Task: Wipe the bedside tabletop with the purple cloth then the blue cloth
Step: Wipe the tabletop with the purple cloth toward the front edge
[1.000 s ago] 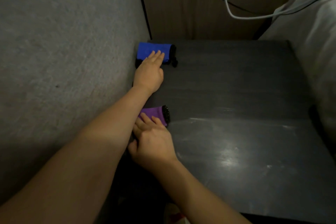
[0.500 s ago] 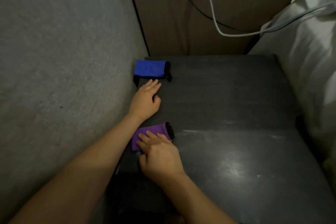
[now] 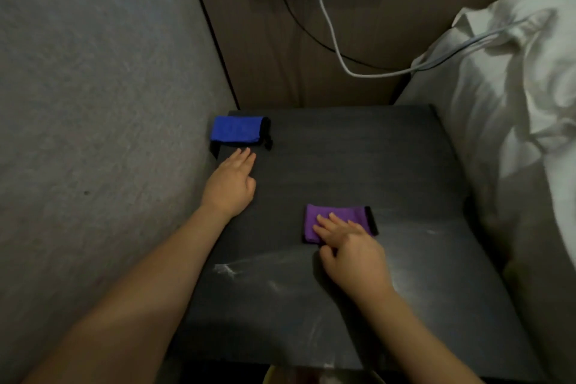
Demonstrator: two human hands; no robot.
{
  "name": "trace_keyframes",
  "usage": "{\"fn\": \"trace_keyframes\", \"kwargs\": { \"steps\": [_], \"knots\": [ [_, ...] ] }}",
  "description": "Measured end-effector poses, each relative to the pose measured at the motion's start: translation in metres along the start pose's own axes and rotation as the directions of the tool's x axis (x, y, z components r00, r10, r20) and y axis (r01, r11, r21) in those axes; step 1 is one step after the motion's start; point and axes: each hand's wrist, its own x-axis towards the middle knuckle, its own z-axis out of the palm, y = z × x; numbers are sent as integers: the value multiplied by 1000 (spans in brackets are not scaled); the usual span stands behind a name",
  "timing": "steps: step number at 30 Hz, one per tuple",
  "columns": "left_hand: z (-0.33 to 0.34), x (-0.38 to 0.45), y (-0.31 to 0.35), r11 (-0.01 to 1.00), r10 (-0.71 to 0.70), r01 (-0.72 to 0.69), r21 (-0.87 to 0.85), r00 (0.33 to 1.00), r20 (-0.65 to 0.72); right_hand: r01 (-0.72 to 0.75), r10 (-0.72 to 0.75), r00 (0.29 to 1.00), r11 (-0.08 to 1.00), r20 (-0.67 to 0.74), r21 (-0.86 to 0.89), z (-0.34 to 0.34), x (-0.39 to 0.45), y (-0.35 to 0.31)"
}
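**Right hand flat on the purple cloth**

The right hand (image 3: 349,246) presses spread fingers onto the purple cloth (image 3: 338,221), mid-tabletop (image 3: 358,165). The left hand (image 3: 232,184) rests open, grasping nothing, just short of the blue cloth (image 3: 237,129) (far left corner).

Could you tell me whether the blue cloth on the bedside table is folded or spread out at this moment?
Folded: the blue cloth lies as a compact rectangle at the tabletop's far left corner.
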Motion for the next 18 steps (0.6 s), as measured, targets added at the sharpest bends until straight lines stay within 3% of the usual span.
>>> {"fn": "trace_keyframes", "kwargs": {
  "steps": [7, 18],
  "knots": [
    [-3, -6, 10, 998, -63, 63, 17, 997, 41, -76, 77, 997, 997, 24, -20, -12, -4, 20],
    [-3, -4, 11, 995, -98, 98, 11, 995, 28, -262, 259, 964, 964, -62, -51, -70, -6, 113]
  ]
}}
